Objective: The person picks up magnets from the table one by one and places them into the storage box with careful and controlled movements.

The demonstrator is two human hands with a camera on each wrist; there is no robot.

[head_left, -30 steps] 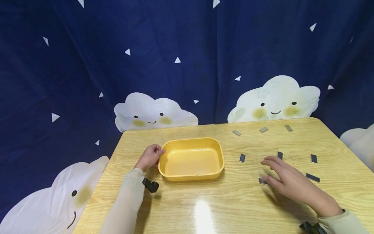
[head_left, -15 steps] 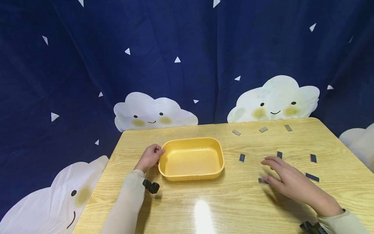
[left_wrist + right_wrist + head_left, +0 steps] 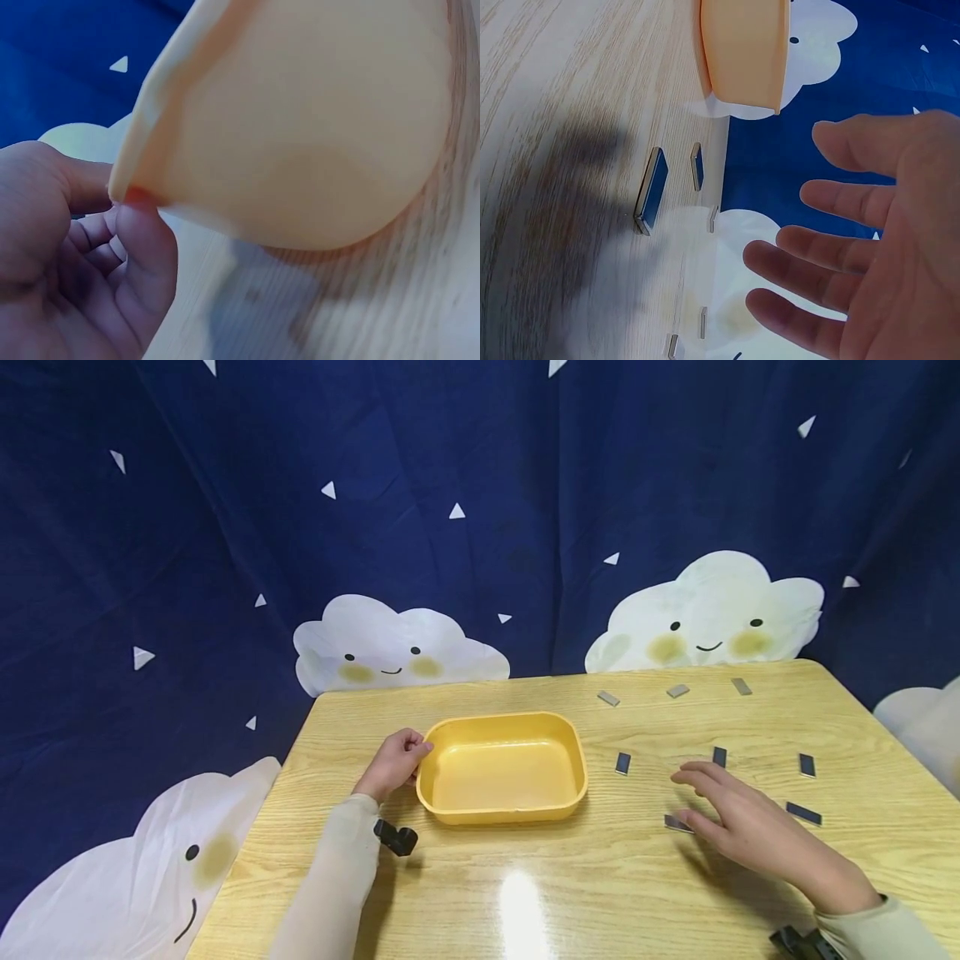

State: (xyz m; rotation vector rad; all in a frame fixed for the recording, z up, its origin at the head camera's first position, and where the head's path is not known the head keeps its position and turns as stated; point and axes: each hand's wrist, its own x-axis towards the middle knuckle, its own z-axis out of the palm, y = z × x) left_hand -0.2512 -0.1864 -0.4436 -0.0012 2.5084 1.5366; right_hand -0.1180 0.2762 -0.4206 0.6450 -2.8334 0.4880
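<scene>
A yellow rectangular plastic basin (image 3: 502, 777) with rounded corners rests on the wooden table in the head view, nothing inside it. At its left end, my left hand (image 3: 393, 764) pinches the rim between thumb and fingers; the left wrist view shows the thumb (image 3: 146, 247) pressed to the rim's edge. My right hand (image 3: 750, 822) hovers over the table with its fingers spread and relaxed, holding nothing. Just below its thumb lies a small dark rectangular tile (image 3: 676, 823), also seen as a flat block (image 3: 652, 191) in the right wrist view.
More dark tiles (image 3: 804, 813) lie around the right hand, one dark tile (image 3: 623, 764) nearer the basin. Three greyish tiles (image 3: 678, 691) are along the table's back edge. Behind the table (image 3: 450, 893) hangs a blue curtain (image 3: 480, 560) printed with clouds.
The basin has slid slightly to the right, with my left hand moving along at its rim. My right hand stays in place over the tiles.
</scene>
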